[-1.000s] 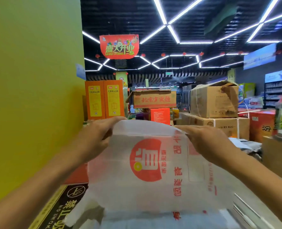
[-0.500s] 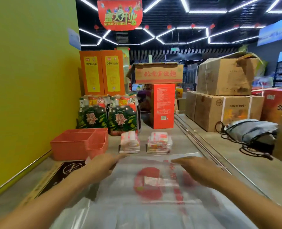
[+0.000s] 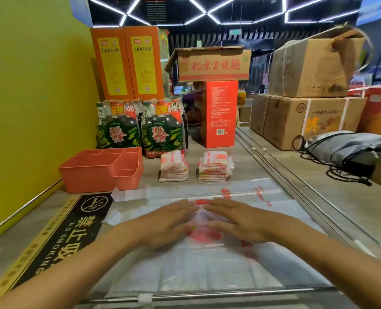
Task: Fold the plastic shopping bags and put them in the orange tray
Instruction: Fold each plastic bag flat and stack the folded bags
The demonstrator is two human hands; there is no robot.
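Shop stock crowds the far side of the table [image 3: 240, 157], which runs along a yellow-green wall [image 3: 29, 97] on the left. Largest are the brown cardboard cartons [image 3: 305, 90] stacked far to the right of the fingers, with a grey drawstring bag [image 3: 350, 148] and its black cords lying in front of them. Straight beyond the fingertips stands a red box [image 3: 218, 112] with an open carton [image 3: 211, 64] resting on top, and left of that two tall orange boxes [image 3: 127, 63] rise behind two shrink-wrapped packs of green bottles [image 3: 140, 130]. A black no-smoking sign [image 3: 58, 237] lies flat on the table just left of the left forearm. The plastic shopping bag [image 3: 207, 264] is spread flat on the table under both palms, its handles reaching left past the fingertips. The orange tray [image 3: 102, 172], divided into compartments, sits beyond and to the left of the fingers, apart from the bag. Two stacks of folded bags [image 3: 174, 167] and [image 3: 215, 166] lie side by side just beyond the spread bag, right of the tray. The left hand [image 3: 167, 221] and right hand [image 3: 236, 221] press down on the bag's middle, fingers straight and held together, the two sets of fingertips nearly meeting.
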